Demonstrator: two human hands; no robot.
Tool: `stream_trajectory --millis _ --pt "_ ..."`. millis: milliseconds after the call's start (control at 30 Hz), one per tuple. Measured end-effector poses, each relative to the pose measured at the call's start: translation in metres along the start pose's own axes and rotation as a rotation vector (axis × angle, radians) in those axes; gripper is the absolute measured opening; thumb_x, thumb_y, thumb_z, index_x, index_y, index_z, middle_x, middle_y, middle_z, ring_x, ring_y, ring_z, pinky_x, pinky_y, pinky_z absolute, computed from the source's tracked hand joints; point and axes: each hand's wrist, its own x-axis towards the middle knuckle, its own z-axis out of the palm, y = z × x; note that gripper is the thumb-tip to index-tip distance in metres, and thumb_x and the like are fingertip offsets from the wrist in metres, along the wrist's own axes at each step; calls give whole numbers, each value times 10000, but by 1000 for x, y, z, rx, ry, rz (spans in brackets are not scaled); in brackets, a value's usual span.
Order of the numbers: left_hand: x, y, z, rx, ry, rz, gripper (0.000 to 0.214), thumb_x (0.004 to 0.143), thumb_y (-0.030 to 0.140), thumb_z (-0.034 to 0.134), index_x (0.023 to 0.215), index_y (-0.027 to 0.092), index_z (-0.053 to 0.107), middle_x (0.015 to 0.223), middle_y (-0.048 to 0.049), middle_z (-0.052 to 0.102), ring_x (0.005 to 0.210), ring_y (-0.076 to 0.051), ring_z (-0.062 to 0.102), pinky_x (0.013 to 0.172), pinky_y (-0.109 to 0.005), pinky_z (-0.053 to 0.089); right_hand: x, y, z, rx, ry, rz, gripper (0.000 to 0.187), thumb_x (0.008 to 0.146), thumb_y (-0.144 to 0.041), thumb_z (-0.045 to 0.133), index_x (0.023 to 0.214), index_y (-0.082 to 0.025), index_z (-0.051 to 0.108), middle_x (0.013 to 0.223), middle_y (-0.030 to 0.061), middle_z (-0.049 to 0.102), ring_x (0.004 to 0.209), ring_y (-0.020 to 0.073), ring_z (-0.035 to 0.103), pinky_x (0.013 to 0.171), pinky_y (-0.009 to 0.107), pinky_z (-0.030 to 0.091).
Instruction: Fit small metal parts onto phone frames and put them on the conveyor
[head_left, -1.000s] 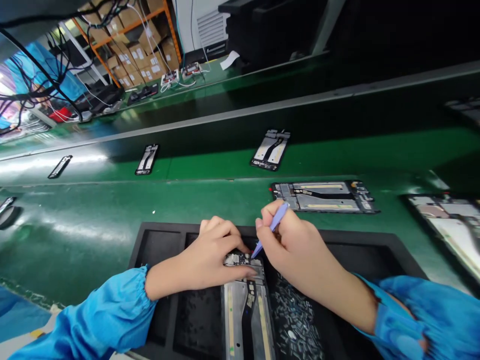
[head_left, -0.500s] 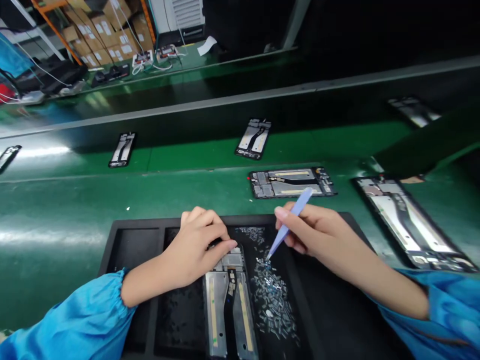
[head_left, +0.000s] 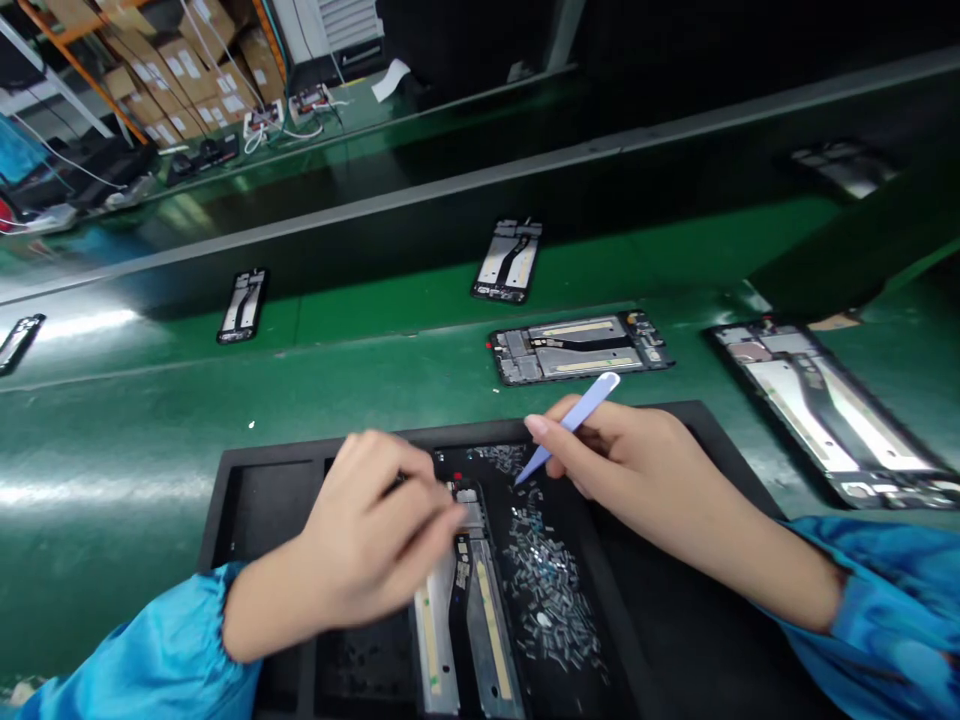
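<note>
The right hand (head_left: 615,460) pinches a pale blue plastic spudger (head_left: 577,418), tip just above loose screws (head_left: 547,600) in a black tray (head_left: 247,510); the blurred left hand (head_left: 367,540) curves over a phone frame (head_left: 469,620) at lower centre, grip unclear.

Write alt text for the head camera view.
Two bare hands work over a black foam tray: the left hand is over the end of a metal phone frame, while the right hand holds a pale blue plastic spudger above a pile of small metal parts. More phone frames lie on a green belt.
</note>
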Motion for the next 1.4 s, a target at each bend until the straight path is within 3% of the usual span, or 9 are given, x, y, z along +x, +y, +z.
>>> stream_trajectory --millis 133,233,400,533,633,767,900,1133,1400 --pt "-20 39 7 131 -117 194 202 1023 236 538 946 127 689 934 -69 678 914 -225 623 853 -374 541 3 6 0 33 -87 52 512 946 -622 578 651 -214 674 480 6 597 449 178 587 479 304 410" --pt "-38 56 23 302 -86 281 208 1029 177 510 1031 179 718 1005 -18 725 998 -207 663 953 -350 541 7 8 0 77 -152 97 523 920 -654 605 675 -203 707 513 15 635 470 182 617 516 310 455" --pt "-55 63 36 439 -31 245 165 1001 184 566 1057 202 720 1049 -17 764 1035 -227 725 970 -362 568 9 6 -8 103 -201 100 561 909 -709 605 715 -197 727 553 25 668 492 182 639 525 308 482" --pt "-60 67 34 596 -35 128 291 989 297 634 1245 162 660 1158 -148 766 1103 -355 745 943 -461 604 3 -18 -18 69 -103 -123 526 1001 -588 566 628 -226 652 602 17 673 557 163 665 564 286 524" --pt "-63 69 34 605 -55 129 337 990 314 642 1288 159 620 1126 -125 783 1067 -329 764 909 -429 634 9 -46 -10 28 -42 -372 387 1065 -471 504 790 -239 648 714 13 695 610 151 675 550 267 530" --pt "-67 68 39 609 -78 106 338 1014 332 606 1309 170 599 1151 -100 782 1096 -317 756 917 -437 638 37 -73 29 -92 -182 -675 411 1127 -430 322 829 -227 520 591 -29 540 456 128 481 443 283 394" --pt "-71 67 44 629 -49 109 329 1017 335 615 1315 196 608 1159 -65 783 1091 -290 760 921 -411 637 62 -78 68 -191 -223 -856 451 1141 -430 255 768 -237 420 586 -49 456 471 115 373 472 290 314" --pt "-72 66 45 619 -59 95 312 1029 329 594 1322 224 617 1205 -23 771 1117 -254 747 955 -389 619 60 -74 77 -215 -284 -922 454 1150 -381 235 770 -230 432 595 -42 471 493 111 387 495 265 339" --pt "-75 69 48 616 -42 77 329 1037 339 598 1330 188 599 1248 -70 751 1141 -271 730 1033 -451 566 60 -76 76 -241 -278 -909 443 1145 -379 249 764 -238 425 567 -48 427 467 117 381 454 276 320"
